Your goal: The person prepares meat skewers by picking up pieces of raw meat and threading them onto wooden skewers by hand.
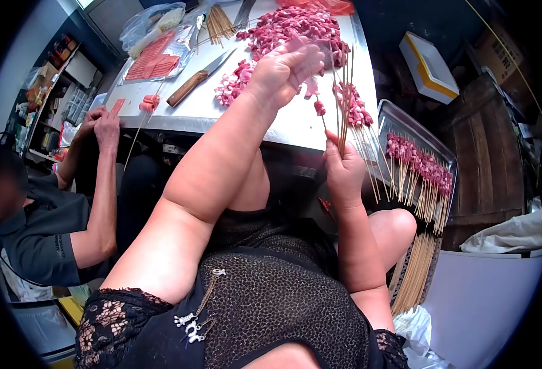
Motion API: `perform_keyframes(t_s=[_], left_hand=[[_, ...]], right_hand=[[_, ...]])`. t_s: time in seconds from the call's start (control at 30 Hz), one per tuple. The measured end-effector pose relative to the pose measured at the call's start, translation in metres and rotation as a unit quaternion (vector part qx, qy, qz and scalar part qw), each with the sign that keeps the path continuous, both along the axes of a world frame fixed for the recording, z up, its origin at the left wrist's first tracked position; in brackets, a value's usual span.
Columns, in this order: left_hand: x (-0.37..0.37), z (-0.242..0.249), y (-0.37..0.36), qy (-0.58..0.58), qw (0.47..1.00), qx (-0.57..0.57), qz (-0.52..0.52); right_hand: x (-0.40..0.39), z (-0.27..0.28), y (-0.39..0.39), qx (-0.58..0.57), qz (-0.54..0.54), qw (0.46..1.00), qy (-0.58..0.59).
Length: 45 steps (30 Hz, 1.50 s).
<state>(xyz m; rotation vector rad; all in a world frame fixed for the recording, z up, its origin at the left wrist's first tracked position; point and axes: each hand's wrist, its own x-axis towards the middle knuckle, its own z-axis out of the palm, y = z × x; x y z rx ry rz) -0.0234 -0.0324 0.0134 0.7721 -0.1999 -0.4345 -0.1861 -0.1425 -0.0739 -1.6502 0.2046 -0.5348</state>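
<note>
My left hand (286,72), fingers curled and slightly blurred, grips a pink meat piece (311,87) at the upper end of a skewer. One darker red piece (319,109) is threaded lower on that skewer. Below and to the right, my right hand (344,169) is closed around this skewer and a bundle of bare skewers (344,101) pointing up. Beyond my left hand lies a large heap of cut meat (295,27), with a smaller heap (235,83) to its left. Loaded skewers (356,106) lie at the table's right edge.
A wood-handled knife (188,88) and a tray of sliced meat (154,56) lie on the white table (221,126). At the left, a co-worker's hands (105,123) hold a red slice. Right of the table are a metal tray (384,120) of filled skewers and bare sticks (417,273).
</note>
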Motion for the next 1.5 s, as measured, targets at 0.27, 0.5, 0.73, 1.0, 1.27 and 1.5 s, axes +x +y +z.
perform_keyframes(t_s=[0.27, 0.5, 0.73, 1.0, 1.27, 1.5], left_hand=[[-0.003, 0.003, 0.001, -0.079, 0.996, 0.038, -0.026], [-0.003, 0.004, 0.006, -0.093, 0.993, 0.074, -0.008], [-0.008, 0.000, 0.003, -0.042, 0.997, 0.056, -0.036], [-0.008, -0.012, 0.004, -0.061, 0.993, 0.022, -0.103], [-0.008, -0.002, 0.011, -0.100, 0.994, 0.034, -0.026], [-0.008, 0.002, 0.011, -0.092, 0.993, 0.077, 0.001]], right_hand=[[-0.003, 0.012, -0.005, 0.076, 0.023, 0.997, 0.010], [-0.014, 0.018, -0.013, -0.113, -0.015, 0.993, -0.013], [-0.014, 0.011, -0.016, -0.140, -0.037, 0.988, -0.049], [-0.012, 0.008, -0.012, -0.060, -0.013, 0.997, -0.047], [-0.016, 0.012, -0.010, -0.043, -0.011, 0.999, -0.018], [-0.015, 0.007, -0.010, -0.090, -0.005, 0.996, -0.021]])
